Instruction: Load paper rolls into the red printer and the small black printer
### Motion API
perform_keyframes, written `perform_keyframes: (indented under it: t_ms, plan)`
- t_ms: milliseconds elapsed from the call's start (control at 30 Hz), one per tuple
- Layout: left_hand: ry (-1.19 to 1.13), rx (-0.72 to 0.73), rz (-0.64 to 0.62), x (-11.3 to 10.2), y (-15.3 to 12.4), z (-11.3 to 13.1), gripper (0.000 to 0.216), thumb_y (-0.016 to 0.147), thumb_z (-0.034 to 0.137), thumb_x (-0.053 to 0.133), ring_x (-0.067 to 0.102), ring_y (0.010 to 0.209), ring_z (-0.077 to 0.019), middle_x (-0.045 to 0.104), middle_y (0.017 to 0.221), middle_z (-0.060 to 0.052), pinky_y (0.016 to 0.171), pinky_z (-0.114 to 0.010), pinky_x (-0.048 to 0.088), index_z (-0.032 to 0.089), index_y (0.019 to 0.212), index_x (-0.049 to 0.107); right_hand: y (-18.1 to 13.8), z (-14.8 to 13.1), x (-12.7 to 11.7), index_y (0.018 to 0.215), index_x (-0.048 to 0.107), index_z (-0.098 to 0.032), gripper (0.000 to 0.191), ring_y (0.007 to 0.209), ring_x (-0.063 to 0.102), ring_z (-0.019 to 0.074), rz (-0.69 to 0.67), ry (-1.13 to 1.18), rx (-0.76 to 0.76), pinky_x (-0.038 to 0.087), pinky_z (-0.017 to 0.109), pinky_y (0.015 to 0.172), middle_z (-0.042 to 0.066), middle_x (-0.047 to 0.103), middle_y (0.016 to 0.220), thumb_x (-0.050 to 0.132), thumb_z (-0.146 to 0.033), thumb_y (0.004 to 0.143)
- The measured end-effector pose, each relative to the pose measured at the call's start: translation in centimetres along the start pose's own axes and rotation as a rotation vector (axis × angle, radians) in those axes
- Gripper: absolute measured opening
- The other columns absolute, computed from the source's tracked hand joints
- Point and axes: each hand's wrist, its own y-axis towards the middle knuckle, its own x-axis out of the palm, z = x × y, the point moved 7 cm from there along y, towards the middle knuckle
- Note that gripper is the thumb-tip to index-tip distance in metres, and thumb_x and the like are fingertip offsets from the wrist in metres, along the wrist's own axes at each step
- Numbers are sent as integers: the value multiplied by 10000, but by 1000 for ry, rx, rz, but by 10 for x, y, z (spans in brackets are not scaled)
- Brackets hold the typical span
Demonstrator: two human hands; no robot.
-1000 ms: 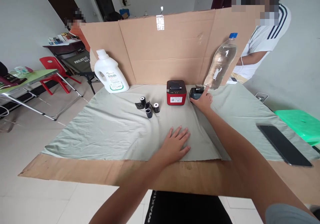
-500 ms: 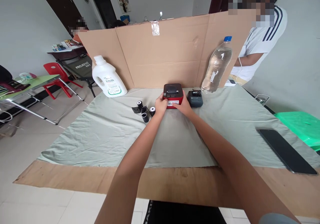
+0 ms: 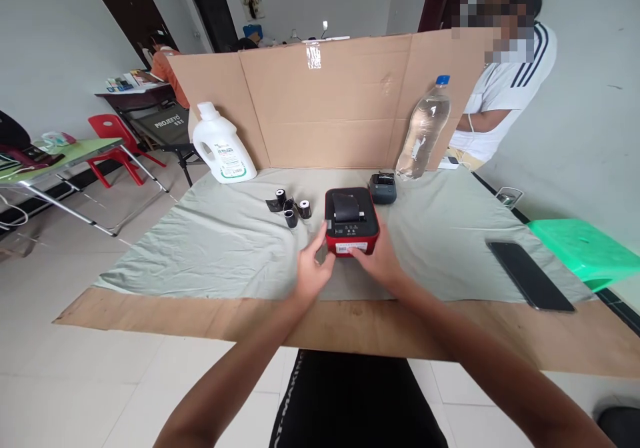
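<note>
A red and black label printer (image 3: 352, 225) is held between my two hands over the middle of the cloth. My left hand (image 3: 315, 267) grips its left side, thumb at the front lower edge. On the other side my right hand (image 3: 383, 255) wraps the right face, its thumb on the white label strip at the front. A smaller dark grey printer (image 3: 383, 189) sits just behind and to the right. Left of the red printer stand several small black rolls (image 3: 291, 218), one with a loose strip. Whether the printer touches the cloth I cannot tell.
A white jug (image 3: 224, 148) and a water bottle (image 3: 424, 131) lean against the cardboard screen (image 3: 325, 101). A black phone-like slab (image 3: 530, 275) lies on the cloth at right. Beyond the table edge is a green stool (image 3: 585, 248). A person (image 3: 500, 101) stands behind the screen.
Both hands have brought the red printer towards me, away from the screen and the smaller printer. The head view has tilted down and shifted a little.
</note>
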Motion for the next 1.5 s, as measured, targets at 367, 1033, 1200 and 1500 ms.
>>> perform_keyframes:
  t_ms: [367,1033,1200,1500]
  plan:
    - [199,170,2,-2,-30,13,608,888,120,522,692,1244,-258,568,1556,-83,568,-218,602,243,1481,576,-42,-2,-3,1638,187,-255,1001,1474,446,388,9,-84,55,429,654,1185,191,438,1571,749,-465,837]
    - [634,451,39,0,-14,21,591,801,84,470,683,1119,-241,732,1267,-86,973,-389,528,197,1355,640,-24,-18,-30,1402,552,-257,461,1391,492,358,-20,-152,-88,416,607,1174,140,501,1564,569,-382,958]
    - [620,409,16,-4,-14,18,582,824,91,438,676,1095,-237,731,1277,-77,968,-391,506,208,1352,653,-17,-17,-32,1420,554,-259,469,1410,484,351,-48,-155,-99,393,610,1190,130,505,1568,534,-383,969]
    - [595,447,-89,17,2,38,356,1005,388,514,434,1432,-320,581,1509,-109,1194,-508,311,236,1255,717,13,-21,-36,1598,403,-243,592,1533,382,298,-125,-128,-159,322,566,1264,121,415,1656,417,-445,1042]
